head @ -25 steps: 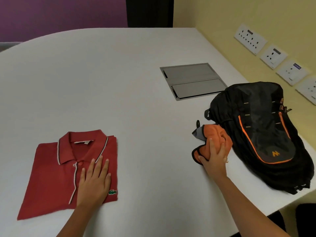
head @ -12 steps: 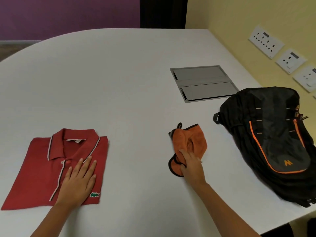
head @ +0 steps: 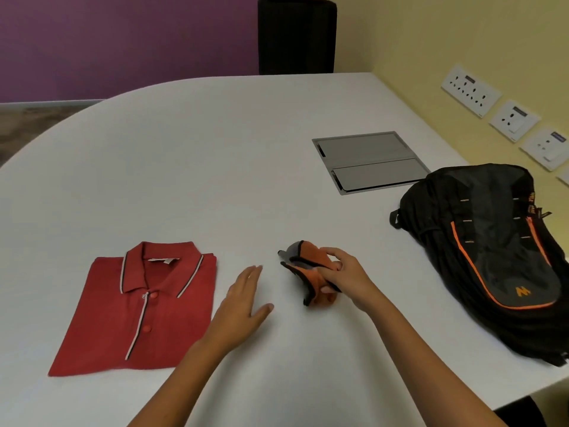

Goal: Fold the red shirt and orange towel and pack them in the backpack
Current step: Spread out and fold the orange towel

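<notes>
Gripping a bunched orange towel (head: 311, 272) with fingers and thumb curled round it, a person's right hand (head: 346, 277) holds the dark-edged cloth at the middle of a white table (head: 215, 149), the bundle's long axis running from far-left to near-right. The left hand (head: 243, 303) rests flat beside it, fingers straight and together, thumb spread, holding nothing, its fingertips pointing away from the person. Just left of that hand lies the red polo shirt (head: 135, 309), folded into a rectangle with its long axis running away from the viewer, striped collar at the far end, placket up. A black backpack with orange trim (head: 492, 251) lies flat at the table's right side, well apart from the towel, its lower corner near the table's near-right edge. Bare tabletop separates towel and backpack and stretches wide beyond the shirt. A grey metal hatch (head: 369, 161) sits flush in the surface behind the backpack, under wall sockets (head: 471, 90).
</notes>
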The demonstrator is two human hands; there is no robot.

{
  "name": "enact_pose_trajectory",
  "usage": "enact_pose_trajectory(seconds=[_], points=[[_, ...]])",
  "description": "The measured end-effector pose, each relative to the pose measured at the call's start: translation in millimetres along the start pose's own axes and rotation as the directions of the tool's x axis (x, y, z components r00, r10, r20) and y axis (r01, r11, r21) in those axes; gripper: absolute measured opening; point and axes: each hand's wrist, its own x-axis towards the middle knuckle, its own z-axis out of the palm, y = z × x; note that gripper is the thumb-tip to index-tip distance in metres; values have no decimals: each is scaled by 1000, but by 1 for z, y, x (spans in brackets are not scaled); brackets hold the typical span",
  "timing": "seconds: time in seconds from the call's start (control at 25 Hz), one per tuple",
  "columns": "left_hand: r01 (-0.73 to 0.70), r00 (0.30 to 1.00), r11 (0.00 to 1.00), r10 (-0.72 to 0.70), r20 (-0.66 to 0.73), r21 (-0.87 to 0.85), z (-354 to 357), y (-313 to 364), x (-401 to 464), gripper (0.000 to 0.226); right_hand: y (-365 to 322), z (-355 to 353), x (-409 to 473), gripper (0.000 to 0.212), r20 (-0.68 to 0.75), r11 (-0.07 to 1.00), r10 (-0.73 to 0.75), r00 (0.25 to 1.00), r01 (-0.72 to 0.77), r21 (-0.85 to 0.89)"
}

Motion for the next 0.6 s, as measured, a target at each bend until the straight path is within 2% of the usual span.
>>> enact_pose_trajectory(seconds=[0.08,0.16,0.24,0.36,0.44,0.52,0.6], points=[[-115,993,991,114,-17,-75,-12,34,10,69,-20,0,-9,36,21,997,-69,997,69,-21],[-192,978,973,178,-112,-125,-26,58,19,46,-39,2,-22,26,-6,985,-157,988,156,-78],[-217,959,966,184,-217,-142,-42,76,24,24,-56,5,-33,15,-71,957,-247,966,231,-176],[-233,920,952,148,-363,-200,-68,90,25,28,-79,2,-44,27,-159,876,-379,911,298,-380],[-222,906,923,76,-417,-314,-89,97,23,35,-94,-6,-49,37,-219,817,-447,867,297,-494],[-215,911,876,22,-412,-431,-110,102,24,32,-111,-16,-54,39,-312,809,-490,814,292,-510],[-249,906,855,39,-422,-455,-129,105,26,28,-128,-29,-58,37,-419,860,-477,772,314,-402]])
